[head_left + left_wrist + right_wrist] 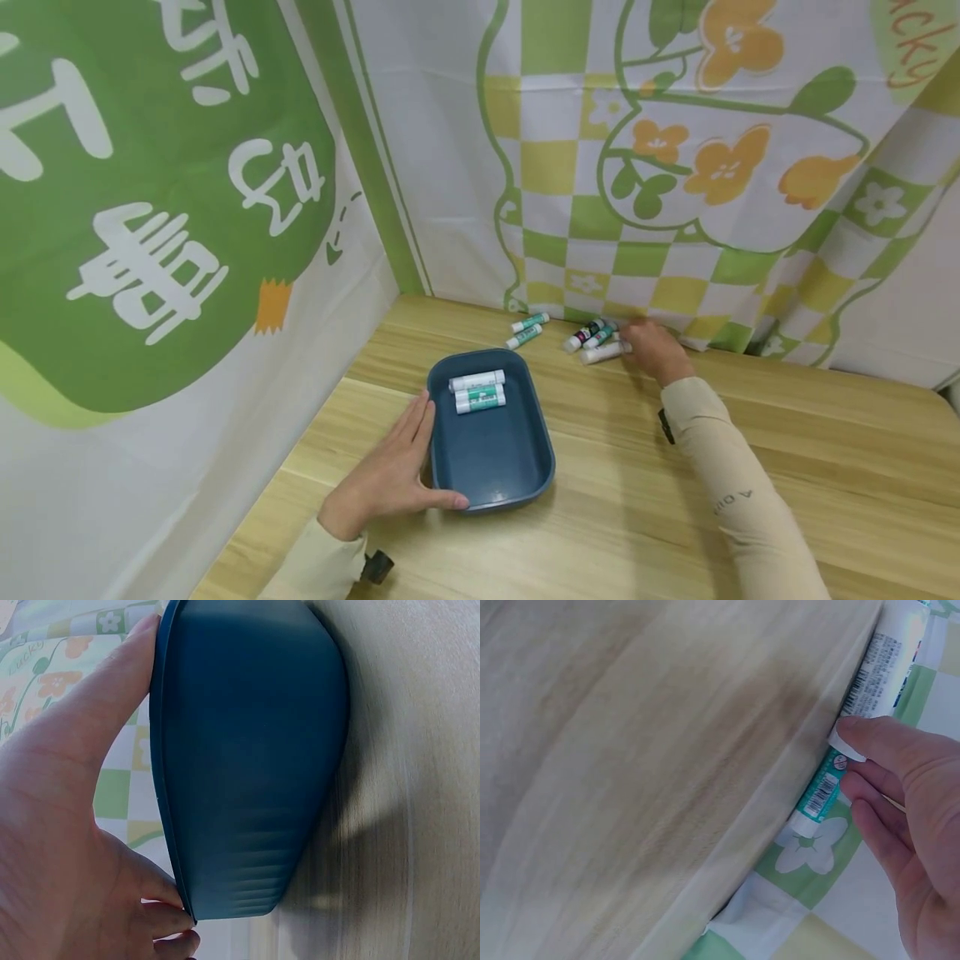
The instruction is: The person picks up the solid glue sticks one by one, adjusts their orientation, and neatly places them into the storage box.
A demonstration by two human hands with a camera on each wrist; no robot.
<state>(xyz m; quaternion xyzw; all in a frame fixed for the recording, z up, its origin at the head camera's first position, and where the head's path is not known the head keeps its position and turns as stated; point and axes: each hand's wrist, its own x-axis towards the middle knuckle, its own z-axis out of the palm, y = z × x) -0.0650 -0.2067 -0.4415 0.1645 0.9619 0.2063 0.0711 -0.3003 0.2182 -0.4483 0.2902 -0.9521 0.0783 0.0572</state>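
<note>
My left hand (393, 467) rests at the near left corner of a dark blue tray (491, 467), fingers straight along the left rim and thumb on the near rim. Inside, near its far end, lie a white glue stick (477, 382) and green-and-white ones (481, 399) side by side. At the back edge of the table my right hand (660, 350) pinches the end of a larger white glue stick (877, 679) between thumb and fingers. Just by those fingertips is a green glue stick (821, 793). A dark-labelled glue stick (583, 334) lies to its left.
Two small green-and-white glue sticks, a farther one (530, 322) and a nearer one (524, 337), lie beyond the tray on the wooden table (600, 467). A checked, flowered cloth (555, 208) hangs along the back edge, and a green-and-white printed cloth (247, 400) hangs at the left.
</note>
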